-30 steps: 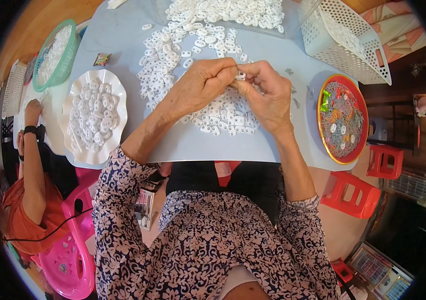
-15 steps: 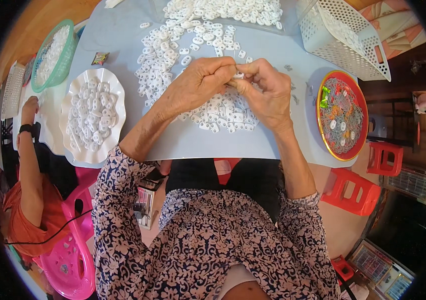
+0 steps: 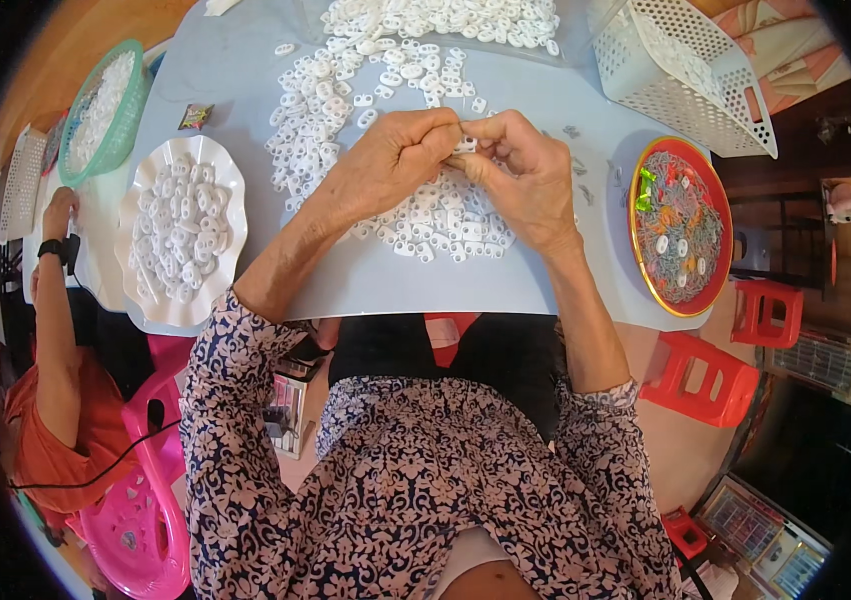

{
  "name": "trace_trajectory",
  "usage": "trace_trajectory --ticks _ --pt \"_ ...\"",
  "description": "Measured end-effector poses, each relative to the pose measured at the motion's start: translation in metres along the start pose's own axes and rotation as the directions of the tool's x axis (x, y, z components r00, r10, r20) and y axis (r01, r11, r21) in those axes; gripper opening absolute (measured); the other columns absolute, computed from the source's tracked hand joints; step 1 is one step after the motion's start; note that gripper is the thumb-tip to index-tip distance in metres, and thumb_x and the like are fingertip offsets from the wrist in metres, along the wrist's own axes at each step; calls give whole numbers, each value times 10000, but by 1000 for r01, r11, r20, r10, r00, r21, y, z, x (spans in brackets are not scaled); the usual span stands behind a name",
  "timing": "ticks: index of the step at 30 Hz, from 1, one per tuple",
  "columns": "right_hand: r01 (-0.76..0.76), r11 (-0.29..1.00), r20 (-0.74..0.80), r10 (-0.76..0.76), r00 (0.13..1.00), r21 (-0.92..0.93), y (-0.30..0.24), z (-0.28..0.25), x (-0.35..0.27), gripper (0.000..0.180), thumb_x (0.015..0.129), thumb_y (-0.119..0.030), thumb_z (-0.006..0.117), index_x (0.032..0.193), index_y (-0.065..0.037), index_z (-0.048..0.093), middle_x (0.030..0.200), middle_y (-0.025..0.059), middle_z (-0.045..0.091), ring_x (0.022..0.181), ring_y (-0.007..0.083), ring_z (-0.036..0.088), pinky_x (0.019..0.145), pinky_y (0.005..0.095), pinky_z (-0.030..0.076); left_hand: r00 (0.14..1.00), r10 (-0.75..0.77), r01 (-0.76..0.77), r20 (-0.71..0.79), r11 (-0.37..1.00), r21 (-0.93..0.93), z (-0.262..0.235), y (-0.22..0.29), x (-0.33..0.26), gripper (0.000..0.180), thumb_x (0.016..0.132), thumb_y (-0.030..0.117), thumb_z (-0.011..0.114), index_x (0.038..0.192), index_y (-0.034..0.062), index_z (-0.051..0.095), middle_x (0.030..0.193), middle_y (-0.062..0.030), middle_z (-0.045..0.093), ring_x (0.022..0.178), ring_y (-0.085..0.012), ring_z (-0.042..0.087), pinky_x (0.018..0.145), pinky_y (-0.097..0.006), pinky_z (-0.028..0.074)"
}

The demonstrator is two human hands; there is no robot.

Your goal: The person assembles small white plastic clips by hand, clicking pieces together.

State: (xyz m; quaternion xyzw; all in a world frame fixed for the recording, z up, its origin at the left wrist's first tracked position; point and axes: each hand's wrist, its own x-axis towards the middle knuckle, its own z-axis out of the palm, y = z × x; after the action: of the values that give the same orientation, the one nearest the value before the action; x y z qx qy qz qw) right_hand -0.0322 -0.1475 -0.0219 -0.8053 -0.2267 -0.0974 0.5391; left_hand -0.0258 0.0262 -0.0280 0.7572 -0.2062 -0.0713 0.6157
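Observation:
Over the middle of the table, my two hands meet at a small white plastic piece [image 3: 467, 146] with dark holes. My right hand [image 3: 531, 185] pinches it between thumb and fingers. My left hand [image 3: 396, 160] is closed, its fingertips against the piece's left end; whatever lies inside those fingers is hidden. Under and beyond the hands spreads a loose pile of similar white oval two-holed pieces [image 3: 308, 120]. To the left is a white scalloped dish [image 3: 233, 210] heaped with the same pieces. A red gold-rimmed tray [image 3: 714, 260] on the right holds grey metal bits and several white pieces.
A clear container of white pieces [image 3: 446, 20] stands at the back, beside a white perforated basket [image 3: 636, 75]. A small wrapped packet [image 3: 196, 116] lies at left. Farther left, a co-worker's arm [image 3: 58, 330] reaches toward a green basket [image 3: 126, 135]. Red stools [image 3: 703, 378] stand at right.
The white piece shows more plainly between my fingertips, its holes now facing up. Both hands have shifted very slightly; otherwise the table looks the same.

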Motion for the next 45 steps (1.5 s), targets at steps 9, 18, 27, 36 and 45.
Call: trace_trajectory --ticks 9,18,27,36,45 --pt "18 999 -49 -15 999 51 5 -2 -3 215 716 -62 767 862 -9 618 657 41 635 590 80 590 545 213 473 996 -73 77 50 994 -81 6 5 1 269 977 205 418 886 -8 552 707 -3 526 648 -67 474 609 -228 424" --pt "4 995 12 -5 1000 98 4 -3 1 225 713 -49 755 894 -14 625 649 34 611 574 74 565 534 223 467 997 -64 57 -36 983 -176 9 -2 2 304 955 216 422 769 12 547 594 2 470 576 -72 426 532 -240 364" --pt "79 992 6 -79 997 -99 -5 -4 1 185 743 8 687 868 -3 551 647 75 586 549 134 567 520 259 464 991 -49 30 -122 988 -153 19 5 -1 303 951 199 413 752 -6 514 625 -12 482 601 -80 441 546 -249 383" --pt "38 997 39 -35 999 -69 -4 -8 2 167 782 -25 683 925 10 603 676 17 562 613 69 517 553 209 432 991 -65 50 -114 990 -132 19 9 -1 300 949 189 413 749 -7 518 625 -15 490 599 -75 440 538 -248 378" --pt "-144 947 36 139 990 289 -3 -4 3 198 859 -17 616 1054 17 603 830 22 627 698 69 586 633 209 498 989 46 -55 -138 997 -60 10 2 0 279 958 207 441 779 17 539 620 -1 492 567 -70 425 506 -235 348"
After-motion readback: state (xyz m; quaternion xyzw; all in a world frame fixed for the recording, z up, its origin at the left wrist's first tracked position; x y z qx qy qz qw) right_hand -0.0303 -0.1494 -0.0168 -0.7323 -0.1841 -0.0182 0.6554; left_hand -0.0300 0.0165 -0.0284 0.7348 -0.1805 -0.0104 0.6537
